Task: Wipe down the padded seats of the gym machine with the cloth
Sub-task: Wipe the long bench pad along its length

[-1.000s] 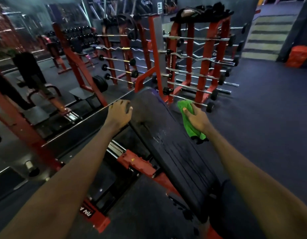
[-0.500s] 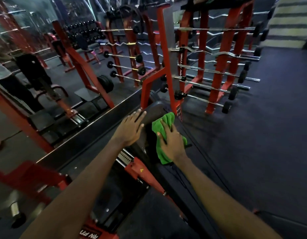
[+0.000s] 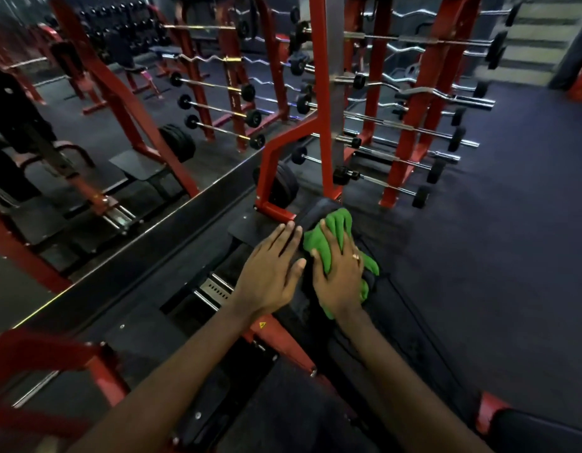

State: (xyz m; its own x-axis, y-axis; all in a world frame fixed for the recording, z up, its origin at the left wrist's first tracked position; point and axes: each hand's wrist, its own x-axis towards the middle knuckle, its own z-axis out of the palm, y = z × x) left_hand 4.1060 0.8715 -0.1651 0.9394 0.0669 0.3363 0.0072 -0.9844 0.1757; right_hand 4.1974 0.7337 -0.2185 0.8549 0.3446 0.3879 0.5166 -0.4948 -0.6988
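A long black padded seat (image 3: 400,325) of the red gym machine runs from the lower right up to the middle of the view. My right hand (image 3: 340,273) lies flat on a green cloth (image 3: 337,228) and presses it onto the pad's upper end. My left hand (image 3: 270,266) rests with straight fingers on the pad's left side, touching the right hand's thumb side. Most of the pad's top end is hidden under both hands and the cloth.
A red upright frame (image 3: 319,93) stands just beyond the pad. Behind it is a red rack of barbells (image 3: 410,132). A mirror wall (image 3: 87,125) fills the left. Dark carpet floor (image 3: 512,240) spreads to the right. A red machine rail (image 3: 276,338) runs beneath my left forearm.
My right hand has carried the cloth from the pad's right edge onto its top end. My left hand went from gripping the left edge to lying flat. My head moved closer.
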